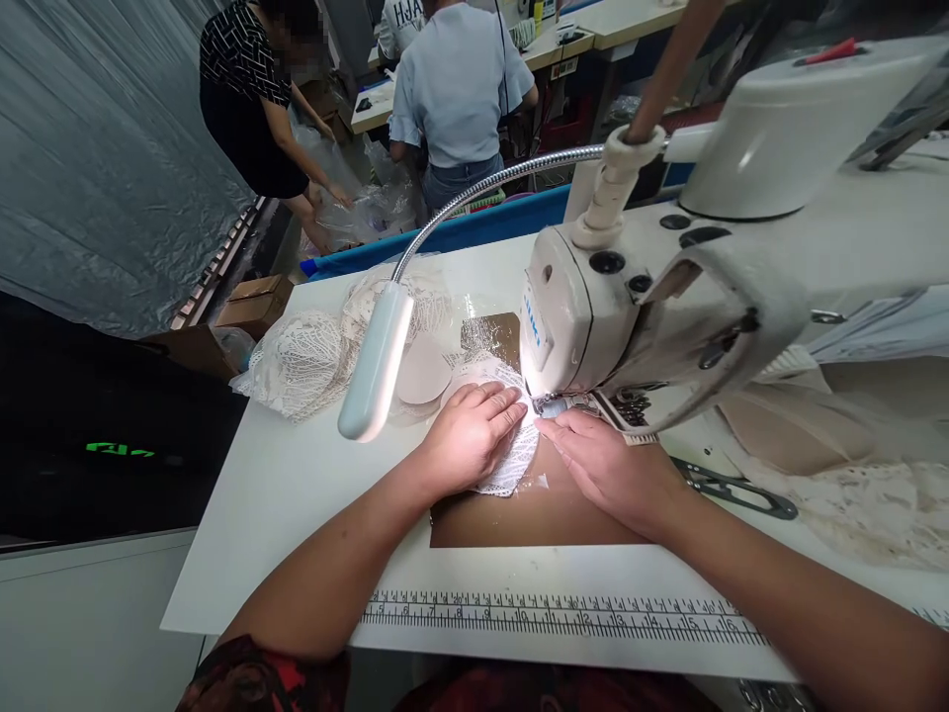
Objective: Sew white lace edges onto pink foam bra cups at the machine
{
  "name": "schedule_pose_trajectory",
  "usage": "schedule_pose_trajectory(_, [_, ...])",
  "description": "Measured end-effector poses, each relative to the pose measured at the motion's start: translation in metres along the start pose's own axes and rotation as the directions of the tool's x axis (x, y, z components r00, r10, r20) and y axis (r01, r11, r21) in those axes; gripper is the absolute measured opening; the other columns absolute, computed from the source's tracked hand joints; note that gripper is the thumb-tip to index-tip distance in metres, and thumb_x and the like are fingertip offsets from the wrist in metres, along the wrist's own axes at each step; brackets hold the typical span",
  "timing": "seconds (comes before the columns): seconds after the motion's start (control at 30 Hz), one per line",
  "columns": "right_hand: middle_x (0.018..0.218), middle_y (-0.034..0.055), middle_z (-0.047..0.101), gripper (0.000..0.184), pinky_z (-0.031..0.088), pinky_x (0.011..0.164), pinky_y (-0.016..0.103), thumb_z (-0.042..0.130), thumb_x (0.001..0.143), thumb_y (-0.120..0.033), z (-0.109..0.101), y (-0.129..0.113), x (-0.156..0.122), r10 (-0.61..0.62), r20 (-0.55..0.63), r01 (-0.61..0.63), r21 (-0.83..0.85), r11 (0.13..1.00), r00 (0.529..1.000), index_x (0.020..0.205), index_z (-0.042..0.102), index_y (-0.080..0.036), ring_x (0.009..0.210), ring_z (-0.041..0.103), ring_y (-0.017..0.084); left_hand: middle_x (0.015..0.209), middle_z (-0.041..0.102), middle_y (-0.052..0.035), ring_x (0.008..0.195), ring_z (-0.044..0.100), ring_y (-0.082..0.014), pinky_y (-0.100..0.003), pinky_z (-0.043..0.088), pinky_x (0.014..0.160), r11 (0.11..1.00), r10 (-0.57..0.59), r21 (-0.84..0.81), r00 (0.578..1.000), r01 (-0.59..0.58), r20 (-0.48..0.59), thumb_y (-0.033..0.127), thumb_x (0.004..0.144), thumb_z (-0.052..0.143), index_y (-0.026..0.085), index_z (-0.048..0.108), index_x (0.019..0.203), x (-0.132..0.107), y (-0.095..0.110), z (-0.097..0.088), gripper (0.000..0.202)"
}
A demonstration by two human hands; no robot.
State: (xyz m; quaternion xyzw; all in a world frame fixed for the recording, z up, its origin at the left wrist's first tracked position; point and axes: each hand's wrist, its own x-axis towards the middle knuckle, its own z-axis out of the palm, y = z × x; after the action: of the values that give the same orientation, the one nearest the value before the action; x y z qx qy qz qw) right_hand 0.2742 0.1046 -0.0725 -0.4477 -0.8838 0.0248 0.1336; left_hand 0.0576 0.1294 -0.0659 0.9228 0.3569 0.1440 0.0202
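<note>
A white lace piece [511, 470], rounded like a cup, lies under the needle area of a white sewing machine [585, 307]. My left hand [474, 435] rests flat on top of it, fingers stretched toward the presser foot [545, 403]. On the other side, my right hand [608, 465] has thumb and fingers pressed together at the lace's right edge, close beside the foot; the fingertips' grip is partly hidden. Beneath both hands is a brown plate [474, 524] set on the white table [297, 514].
A lamp [378, 361] on a bendy metal neck hangs left of the machine head. Lace cups [301, 361] are heaped at the table's left. Dark thread snips [741, 489] and beige lace fabric [882, 494] lie right. A ruler strip [563, 618] runs along the front edge. People work beyond.
</note>
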Motion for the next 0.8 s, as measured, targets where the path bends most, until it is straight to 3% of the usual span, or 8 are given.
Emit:
schedule_pose_trajectory(0.17, [0.079, 0.0055, 0.066, 0.041, 0.040, 0.059, 0.024, 0.038, 0.087, -0.016, 0.004, 0.005, -0.004, -0.012, -0.070, 0.014, 0.021, 1.000, 0.997, 0.116, 0.066, -0.023, 0.070, 0.056, 0.015, 0.128, 0.058, -0.0147, 0.116, 0.050, -0.0296, -0.046, 0.043, 0.094, 0.999, 0.052, 0.008, 0.998, -0.052, 0.030, 0.029, 0.091, 0.046, 0.014, 0.058, 0.122, -0.004, 0.000, -0.005, 0.036])
schedule_pose_trajectory(0.37, [0.080, 0.0040, 0.066, 0.039, 0.036, 0.055, 0.025, 0.038, 0.087, -0.018, 0.006, 0.008, -0.009, -0.047, -0.102, 0.052, 0.041, 0.998, 0.994, 0.113, 0.066, -0.026, 0.068, 0.055, 0.015, 0.129, 0.057, -0.0136, 0.113, 0.051, -0.0260, -0.043, 0.040, 0.097, 0.975, 0.177, -0.149, 0.982, -0.165, 0.069, 0.041, 0.090, 0.048, 0.014, 0.060, 0.117, -0.008, 0.002, -0.013, 0.040])
schedule_pose_trajectory(0.6, [0.080, 0.0027, 0.066, 0.038, 0.031, 0.052, 0.027, 0.044, 0.082, -0.014, 0.002, 0.003, -0.007, -0.069, -0.092, 0.070, 0.007, 0.998, 0.993, 0.109, 0.068, -0.024, 0.065, 0.053, 0.014, 0.128, 0.059, -0.0120, 0.112, 0.053, -0.0243, -0.042, 0.040, 0.096, 0.971, 0.188, -0.170, 0.974, -0.166, 0.124, 0.031, 0.093, 0.043, 0.013, 0.058, 0.122, -0.005, 0.002, -0.016, 0.036])
schedule_pose_trajectory(0.8, [0.078, 0.0025, 0.065, 0.038, 0.032, 0.054, 0.028, 0.044, 0.083, -0.010, -0.002, -0.004, -0.004, -0.014, -0.086, 0.008, -0.072, 0.997, 0.996, 0.109, 0.069, -0.023, 0.064, 0.054, 0.013, 0.133, 0.055, -0.0114, 0.110, 0.052, -0.0245, -0.042, 0.042, 0.093, 0.989, 0.127, -0.092, 0.982, -0.114, 0.142, 0.025, 0.094, 0.041, 0.012, 0.056, 0.126, -0.003, 0.006, -0.014, 0.037])
